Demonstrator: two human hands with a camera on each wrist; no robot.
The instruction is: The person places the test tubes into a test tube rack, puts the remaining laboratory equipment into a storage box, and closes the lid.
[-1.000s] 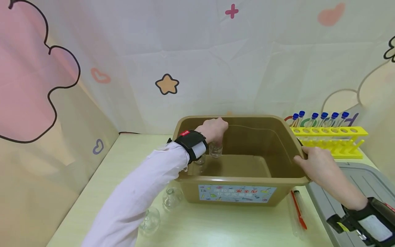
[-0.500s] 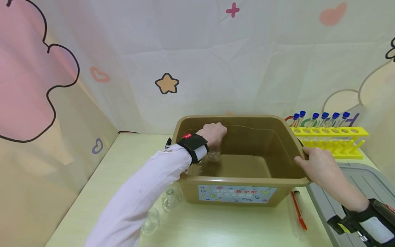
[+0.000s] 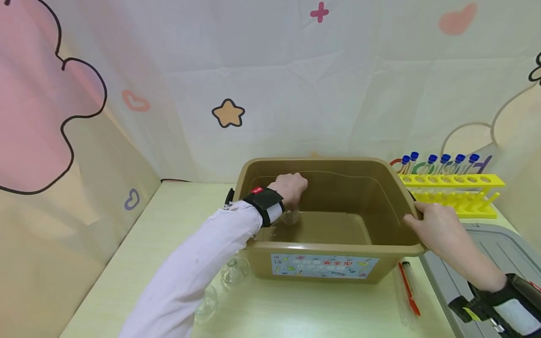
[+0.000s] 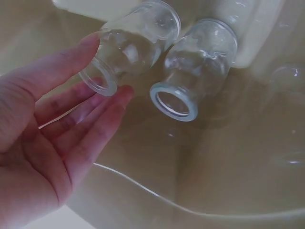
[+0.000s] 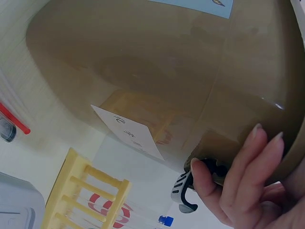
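A brown plastic bin point(image 3: 334, 247) with a printed label stands on the table. Inside its left part, my left hand point(image 3: 289, 188) pinches a clear glass bottle point(image 4: 138, 45) near its rim, low above the bin floor. Beside it in the left wrist view is a second clear glass bottle point(image 4: 202, 57), mouth towards the camera; I cannot tell whether the two touch. At the bin's right end, my right hand point(image 3: 441, 225) grips the rim, thumb on the inner side. The right wrist view shows fingers point(image 5: 257, 164) curled under the rim, by a black-and-grey clip point(image 5: 183, 191).
Two round glass vessels, one point(image 3: 234, 272) nearer the bin and another point(image 3: 207, 304), stand left in front. A yellow test-tube rack point(image 3: 452, 180) stands at right, blue-capped tubes point(image 3: 444, 159) behind. A grey lid point(image 3: 498, 244) and a red-ended stick point(image 3: 410, 291) lie at right.
My left hand has lowered the glass bottle further towards the bin floor and shifted slightly left. The right hand has kept its hold on the rim.
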